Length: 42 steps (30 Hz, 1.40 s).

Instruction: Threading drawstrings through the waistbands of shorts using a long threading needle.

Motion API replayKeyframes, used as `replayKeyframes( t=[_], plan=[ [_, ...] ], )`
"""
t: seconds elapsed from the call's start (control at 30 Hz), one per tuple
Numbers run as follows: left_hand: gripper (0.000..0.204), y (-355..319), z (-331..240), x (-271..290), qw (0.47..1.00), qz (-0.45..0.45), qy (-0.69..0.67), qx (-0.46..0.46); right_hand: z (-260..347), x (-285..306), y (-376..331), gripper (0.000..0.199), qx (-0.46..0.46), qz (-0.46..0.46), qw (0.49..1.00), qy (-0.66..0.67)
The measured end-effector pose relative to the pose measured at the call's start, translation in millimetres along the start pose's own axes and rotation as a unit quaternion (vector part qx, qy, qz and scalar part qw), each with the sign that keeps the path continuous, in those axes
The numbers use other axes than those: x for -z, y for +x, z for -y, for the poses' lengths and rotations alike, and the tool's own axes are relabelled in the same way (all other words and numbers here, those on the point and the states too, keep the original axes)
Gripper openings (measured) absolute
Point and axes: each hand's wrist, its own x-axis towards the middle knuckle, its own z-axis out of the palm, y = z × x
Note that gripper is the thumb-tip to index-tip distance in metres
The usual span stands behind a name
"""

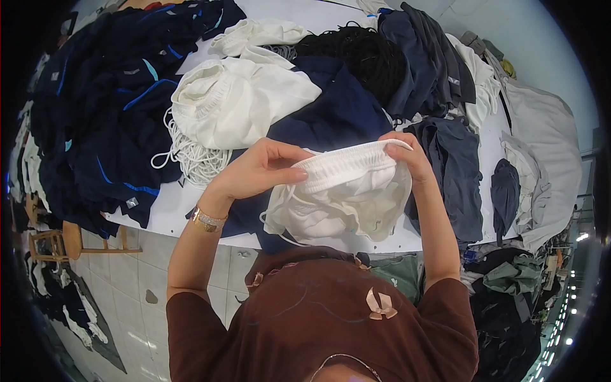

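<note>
White table (167,210) is carrying heaped clothing (423,60). Blue-trimmed navy garments (95,121) are covering its left side. White elastic-waisted garment (334,204) is being held up at the table's near edge. White cord bundle (198,160) is lying farther left. Left hand (258,170) is pinching the waistband (347,167) at its left end, thumb-and-finger grip; right hand (415,160) is clasping the right end.
</note>
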Motion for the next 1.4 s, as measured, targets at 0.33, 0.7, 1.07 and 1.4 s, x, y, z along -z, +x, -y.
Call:
replayKeyframes(
  t=[0.33, 0.7, 1.07, 1.4],
  plan=[
    [0.023, 16.4, -8.5, -20.6, 0.973, -0.105, -0.158, -0.131, 28.0, -70.1, -0.2, 0.045, 0.116, 0.132, 0.983, -0.054],
    [0.033, 9.8, -62.6, 3.4, 0.844, -0.427, 0.077, -0.316, 84.5, -107.9, 50.1, 0.035, 0.324, -0.038, 0.859, -0.395],
    [0.04, -60.3, -18.3, 171.9, 0.708, -0.549, -0.219, -0.386, 39.6, 40.2, 40.8, 0.029, 0.182, -0.317, 0.702, -0.611],
    [0.052, -4.8, -46.2, 102.6, 0.844, -0.408, -0.119, -0.326, 4.4, -37.1, 77.9, 0.042, 0.349, -0.055, 0.823, -0.446]
  ],
)
